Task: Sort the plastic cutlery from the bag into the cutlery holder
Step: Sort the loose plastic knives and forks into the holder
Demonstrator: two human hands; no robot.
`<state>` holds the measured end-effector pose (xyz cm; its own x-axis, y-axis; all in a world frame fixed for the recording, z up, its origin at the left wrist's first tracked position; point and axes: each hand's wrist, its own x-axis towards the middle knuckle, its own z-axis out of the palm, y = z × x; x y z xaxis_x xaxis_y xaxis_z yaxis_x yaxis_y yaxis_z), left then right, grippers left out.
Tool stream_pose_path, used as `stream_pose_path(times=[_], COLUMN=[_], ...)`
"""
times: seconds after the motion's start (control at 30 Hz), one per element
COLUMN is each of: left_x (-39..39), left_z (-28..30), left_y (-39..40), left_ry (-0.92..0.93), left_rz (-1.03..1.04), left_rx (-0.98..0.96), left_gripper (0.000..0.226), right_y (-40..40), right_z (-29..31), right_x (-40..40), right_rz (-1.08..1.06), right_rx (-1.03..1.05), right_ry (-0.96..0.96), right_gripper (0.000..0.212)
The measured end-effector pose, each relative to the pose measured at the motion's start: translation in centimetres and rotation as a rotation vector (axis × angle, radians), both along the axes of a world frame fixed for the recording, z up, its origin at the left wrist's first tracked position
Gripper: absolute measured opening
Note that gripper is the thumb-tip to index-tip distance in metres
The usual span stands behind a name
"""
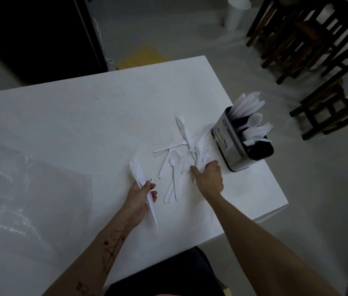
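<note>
Loose white plastic cutlery (pixel 175 161) lies scattered in the middle of the white table (pixel 83 116): spoons, forks and knives crossing one another. My left hand (pixel 141 197) grips a bundle of white plastic knives (pixel 138 174), blades pointing away from me. My right hand (pixel 209 176) rests palm down on the pile's right side, fingers on some forks (pixel 204 155); whether it grips them is unclear. The metal cutlery holder (pixel 230 144) stands at the table's right edge, with knives in its far compartment, spoons and forks in the nearer ones.
A crumpled clear plastic bag (pixel 8 178) lies on the table's left side. Dark wooden chairs (pixel 309 39) stand beyond the table at the right, and a white bin (pixel 236 13) stands on the floor at the back. The table's right edge runs just past the holder.
</note>
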<state>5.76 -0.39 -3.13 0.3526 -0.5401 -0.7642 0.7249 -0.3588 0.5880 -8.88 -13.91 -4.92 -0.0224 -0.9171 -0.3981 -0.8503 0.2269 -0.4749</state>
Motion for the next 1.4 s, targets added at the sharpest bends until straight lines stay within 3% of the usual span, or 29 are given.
stream_pose_path(times=[0.17, 0.3, 0.43, 0.67, 0.8, 0.93, 1.07, 1.2, 1.3, 1.4], left_x=[-0.4, -0.4, -0.6, -1.0, -1.2, -1.4, -1.4, -1.3, -1.2, -1.1], left_z=[0.0, -0.2, -0.2, -0.2, -0.2, 0.0, -0.2, -0.6, -0.6, -0.7], left_y=[-0.5, -0.7, -1.0, -1.4, -1.9, -2.3, -2.6, -2.8, -2.9, -3.0], left_ry=[-0.011, -0.008, -0.008, -0.013, -0.009, -0.012, -0.004, -0.009, -0.019, -0.02], left_rz=[0.007, 0.03, 0.045, 0.048, 0.058, 0.074, 0.096, 0.119, 0.136, 0.154], left_rx=[0.011, 0.02, 0.021, 0.04, 0.036, 0.03, 0.023, 0.022, 0.019, 0.024], left_gripper=[0.02, 0.021, 0.02, 0.018, 0.01, 0.009, 0.01, 0.018, 0.017, 0.018], right_y=[0.1, 0.8, 1.5, 2.3, 1.9, 0.5, -2.9, -7.7, -9.7, -10.0], right_z=[-0.9, -1.4, -1.8, -3.1, -3.7, -2.2, -0.9, -0.1, 0.1, -0.4], right_x=[-0.8, -1.4, -1.6, -3.4, -4.1, -3.1, -0.1, 3.5, 5.3, 5.8], right_rz=[0.025, 0.265, 0.523, 0.916, 0.99, 0.845, 0.361, 0.034, -0.022, -0.067], right_rx=[-0.051, -0.074, -0.162, -0.446, -0.453, -0.358, -0.261, -0.032, 0.137, 0.165], right_ry=[-0.186, -0.198, -0.125, -0.005, 0.006, -0.076, -0.166, -0.262, -0.258, -0.254], right_gripper=[0.032, 0.022, 0.031, 0.069, 0.062, 0.048, 0.025, 0.038, 0.05, 0.041])
